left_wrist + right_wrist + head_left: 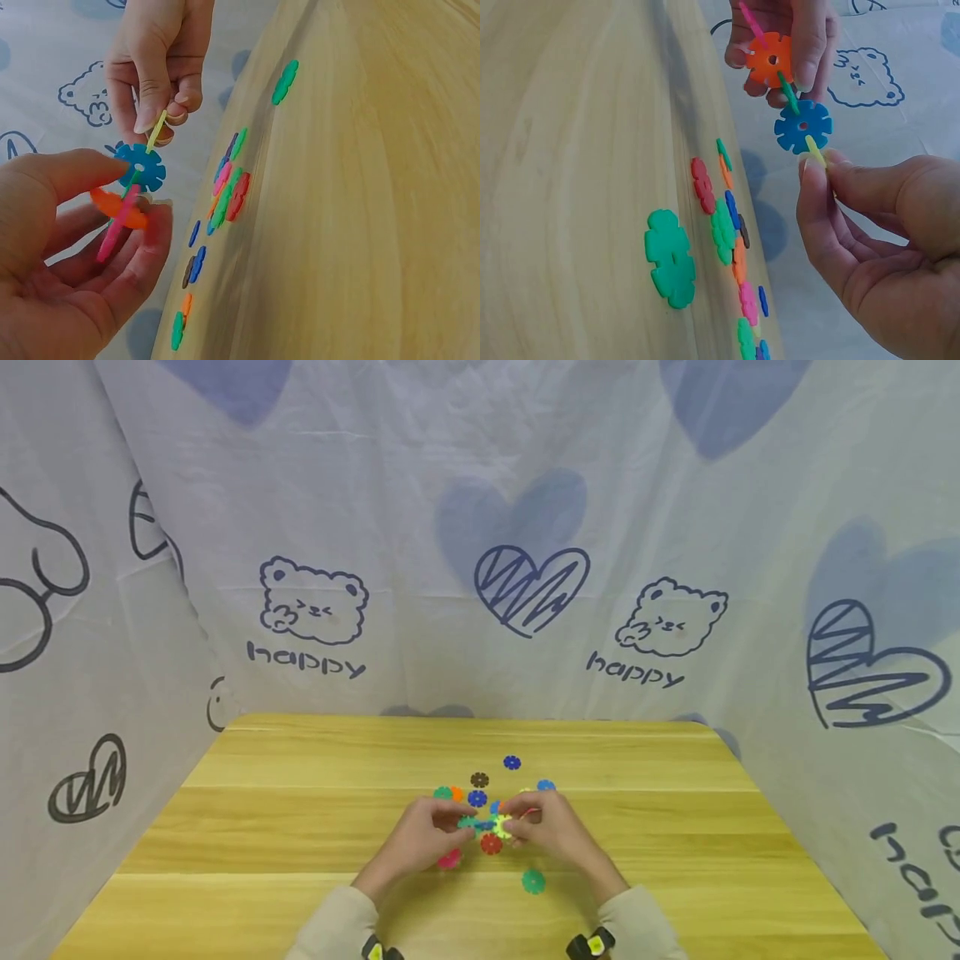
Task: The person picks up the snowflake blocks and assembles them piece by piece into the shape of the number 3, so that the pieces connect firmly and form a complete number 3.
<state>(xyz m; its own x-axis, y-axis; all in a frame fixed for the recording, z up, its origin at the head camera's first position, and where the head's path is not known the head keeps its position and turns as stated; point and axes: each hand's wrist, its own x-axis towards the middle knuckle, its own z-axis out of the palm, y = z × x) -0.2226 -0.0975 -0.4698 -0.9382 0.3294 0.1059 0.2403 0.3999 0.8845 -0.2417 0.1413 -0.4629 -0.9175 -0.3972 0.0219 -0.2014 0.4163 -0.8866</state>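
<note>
Above the table, both hands hold a linked chain of notched plastic snowflake discs. My left hand (pixel 422 837) grips its far part, where a pink disc (pixel 118 225), an orange disc (pixel 769 60) and a green disc (pixel 788 92) join at angles. At the chain's other end is a blue disc (pixel 803 126), its flat face toward the right wrist camera. A yellow disc (pixel 815 151), seen edge-on, overlaps the rim of the blue one. My right hand (pixel 553 827) pinches this yellow disc between thumb and index finger.
Loose discs lie scattered on the wooden table (pixel 300 827) under and beyond the hands. Among them are a red disc (pixel 491 843), a brown disc (pixel 479 780) and a dark blue disc (pixel 512 762). One green disc (pixel 533 882) lies nearer. Printed cloth (pixel 420 635) hangs around the table.
</note>
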